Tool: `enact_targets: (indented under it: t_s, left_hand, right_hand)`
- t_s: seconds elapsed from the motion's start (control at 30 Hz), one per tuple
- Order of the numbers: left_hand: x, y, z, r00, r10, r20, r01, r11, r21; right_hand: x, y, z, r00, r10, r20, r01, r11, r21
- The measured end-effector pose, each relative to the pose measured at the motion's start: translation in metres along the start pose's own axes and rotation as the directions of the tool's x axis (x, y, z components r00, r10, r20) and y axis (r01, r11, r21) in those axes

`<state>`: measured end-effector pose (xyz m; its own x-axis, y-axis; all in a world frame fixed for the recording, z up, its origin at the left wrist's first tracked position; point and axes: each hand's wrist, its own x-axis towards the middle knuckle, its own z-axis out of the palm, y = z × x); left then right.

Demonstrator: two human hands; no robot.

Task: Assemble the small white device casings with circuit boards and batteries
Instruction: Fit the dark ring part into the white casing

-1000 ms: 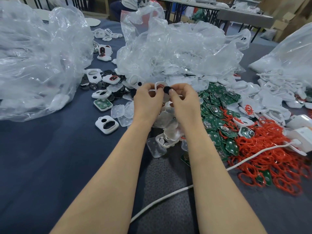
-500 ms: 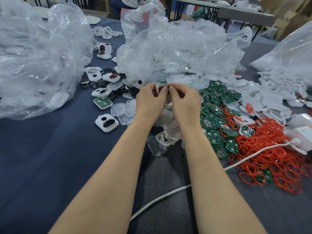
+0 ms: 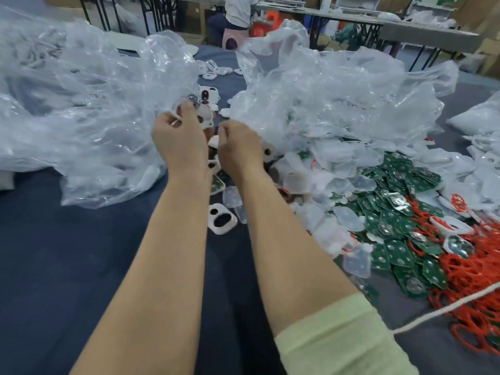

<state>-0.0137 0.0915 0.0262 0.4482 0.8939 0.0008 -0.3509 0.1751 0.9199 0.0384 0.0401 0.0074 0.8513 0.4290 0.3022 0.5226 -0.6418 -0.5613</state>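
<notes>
Beyond my dark blue desk [image 3: 67,253] I see long grey tables [image 3: 427,36] on black legs, a seated person [image 3: 239,9], and brown cardboard boxes [image 3: 487,14] far right.

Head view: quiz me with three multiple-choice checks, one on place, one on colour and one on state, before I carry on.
1. The green circuit boards lie:
A) right of the right forearm
B) left of the left forearm
C) on a shelf

2. The loose rings are:
A) blue
B) red-orange
C) yellow

3. The white casing by the left grip is:
A) lying flat, untouched
B) held in its fingers
C) sealed in a bag

Answers:
1 A: the boards spread over the dark cloth on the right.
2 B: the heap at the right edge is red-orange.
3 B: the fingers pinch its edge.
</notes>
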Motion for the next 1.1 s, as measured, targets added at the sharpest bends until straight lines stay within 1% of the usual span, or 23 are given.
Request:
enact_targets:
  t_s: [0.03,0.1,0.13,0.2,0.3,0.47,0.53,0.6,0.7,0.87,0.93,1.0,1.03,1.1]
  left_hand:
    - [0.007,0.004,-0.005,1.000,0.004,-0.016,-0.004,1.000,-0.014]
    - [0.019,0.008,-0.012,0.999,0.009,-0.040,-0.011,0.999,-0.046]
    - [0.023,0.010,-0.014,0.999,0.009,-0.045,-0.012,0.999,-0.050]
    - [0.028,0.010,-0.017,0.999,0.000,-0.050,-0.003,0.999,-0.054]
    - [0.030,0.009,-0.017,0.998,-0.029,-0.056,0.025,0.997,-0.067]
    - [0.024,0.009,-0.015,0.999,-0.026,-0.036,0.024,0.998,-0.054]
    - [0.021,0.009,-0.014,0.999,-0.024,-0.028,0.023,0.998,-0.052]
    - [0.018,0.008,-0.014,0.999,-0.028,-0.023,0.027,0.998,-0.048]
    - [0.014,0.007,-0.013,0.999,-0.025,-0.027,0.024,0.999,-0.034]
    - [0.008,0.007,-0.013,1.000,-0.026,-0.007,0.026,1.000,-0.017]
    - [0.007,0.006,-0.013,1.000,-0.024,0.009,0.024,1.000,-0.006]
    - [0.005,0.004,-0.012,0.999,-0.028,0.023,0.028,1.000,0.003]
    - [0.004,0.003,-0.012,0.999,-0.035,0.029,0.034,0.999,0.007]
    - [0.001,0.000,-0.012,0.998,-0.045,0.040,0.044,0.999,0.017]
  right_hand:
    - [0.007,-0.004,0.012,0.998,-0.004,0.058,0.010,0.995,-0.101]
    - [0.019,-0.007,0.029,0.992,0.042,0.118,-0.007,0.959,-0.285]
    - [0.023,-0.008,0.033,0.988,0.093,0.121,-0.049,0.944,-0.327]
    - [0.029,-0.009,0.035,0.969,0.205,0.140,-0.154,0.938,-0.309]
    - [0.037,-0.010,0.030,0.938,0.270,0.216,-0.221,0.949,-0.226]
    - [0.032,0.003,0.008,0.942,0.282,0.183,-0.296,0.954,0.055]
    - [0.023,0.011,-0.001,0.936,0.282,0.210,-0.325,0.922,0.210]
    - [0.016,0.019,-0.007,0.924,0.291,0.249,-0.366,0.861,0.354]
    - [0.006,0.024,-0.009,0.923,0.289,0.254,-0.381,0.780,0.496]
    - [-0.008,0.025,-0.013,0.941,0.251,0.226,-0.338,0.690,0.640]
    - [-0.011,0.023,-0.018,0.940,0.236,0.247,-0.341,0.671,0.658]
    - [-0.016,0.020,-0.024,0.931,0.253,0.263,-0.365,0.655,0.661]
    - [-0.019,0.020,-0.028,0.923,0.267,0.275,-0.384,0.630,0.675]
    - [-0.026,0.019,-0.034,0.904,0.288,0.317,-0.427,0.547,0.720]
